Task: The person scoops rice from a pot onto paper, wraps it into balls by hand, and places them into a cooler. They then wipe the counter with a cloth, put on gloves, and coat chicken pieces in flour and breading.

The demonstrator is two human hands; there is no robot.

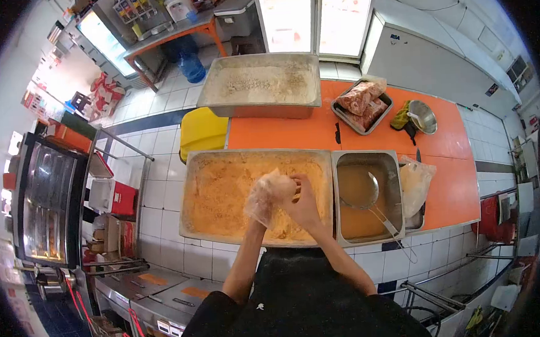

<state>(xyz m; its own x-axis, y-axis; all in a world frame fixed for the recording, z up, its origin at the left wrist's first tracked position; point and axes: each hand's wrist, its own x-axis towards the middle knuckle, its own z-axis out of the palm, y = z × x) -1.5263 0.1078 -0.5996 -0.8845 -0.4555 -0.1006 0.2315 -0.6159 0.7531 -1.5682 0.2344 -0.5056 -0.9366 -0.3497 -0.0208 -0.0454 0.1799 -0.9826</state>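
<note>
Loose, clear plastic glove (260, 208) covers my left hand (274, 188), dusted pale with flour and raised over a large metal tray (185, 212) of orange-tinted breading flour (216, 189). The plastic flares out around the wrist and hides the fingers. My bare right hand (304, 208) is beside it, its fingers curled against the floury plastic at the left hand's side. Right of that tray is a deep metal pan (397, 189) of brownish liquid (353, 176). A wire strainer (376, 212) rests in it, its handle over the near edge.
Across the orange table (268, 132) sits another metal tray (313, 111) of pale flour. Bagged raw meat (364, 99) fills a smaller tray; a metal bowl (425, 119) stands nearby. A plastic bag (417, 182) lies right of the liquid pan. A yellow bin (204, 132) is at the left.
</note>
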